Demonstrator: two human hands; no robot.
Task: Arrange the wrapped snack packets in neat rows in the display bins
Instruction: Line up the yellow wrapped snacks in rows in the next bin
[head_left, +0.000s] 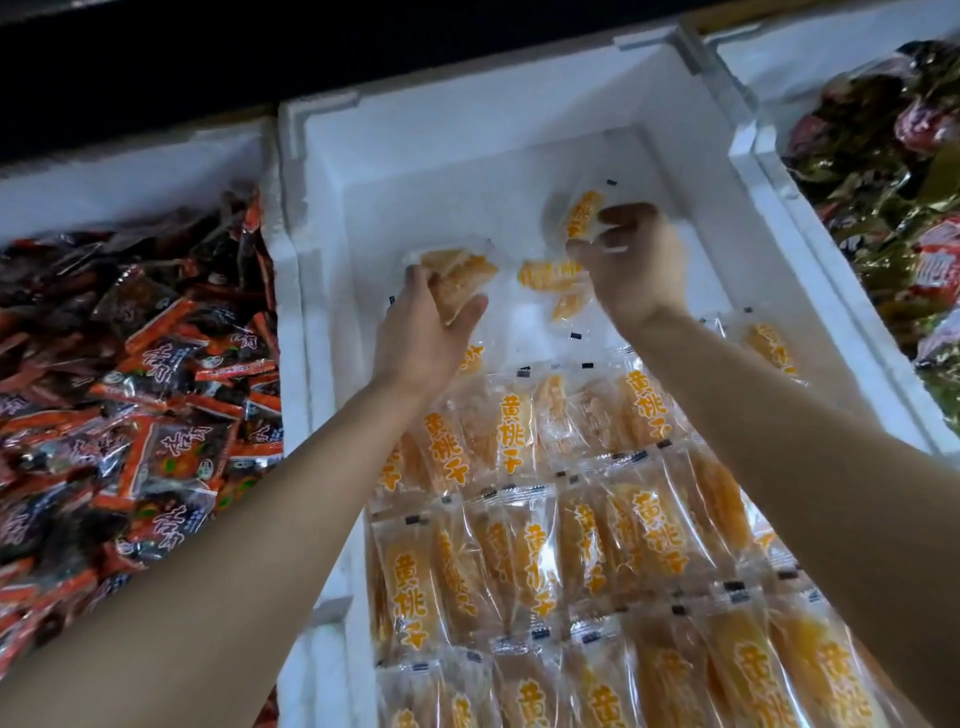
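View: head camera, looking down on three white foam bins side by side.
Middle bin (519, 98): white foam; floor bare toward 12 o'clock, covered from centre down to 6 o'clock.
Packet rows (524, 545): clear wrappers, yellow-orange fruit slices inside, orange lettering. Laid side by side with slight overlap, in rows across the middle bin. Row nearest the bare floor less even than the ones toward 6 o'clock.
Stray packet (769, 348): same kind, at 3 o'clock, just beside the bin's right wall, tilted.
Left hand (421, 332): reaches in from 7 o'clock, back toward the camera, over the bare floor a little to 10 o'clock of centre.
Left grip: thumb and fingers curled round the left-hand packet (457, 275). Cannot tell whether that packet is clear of the floor.
Right hand (628, 265): reaches in from 4 o'clock, over the bare floor toward 1 o'clock of centre.
Right grip: fingertips pinching the near edge of the right-hand packet (582, 213), which sticks out toward 12 o'clock.
Loose packets (550, 275): askew on the bare floor between the two hands, partly hidden by the right hand; exact count unclear.
Left bin (130, 171): at 9 o'clock, heaped with dark red packets (145, 338), in no order.
Right bin (810, 47): at 2 o'clock, heaped with gold and red packets (883, 156), blurred.
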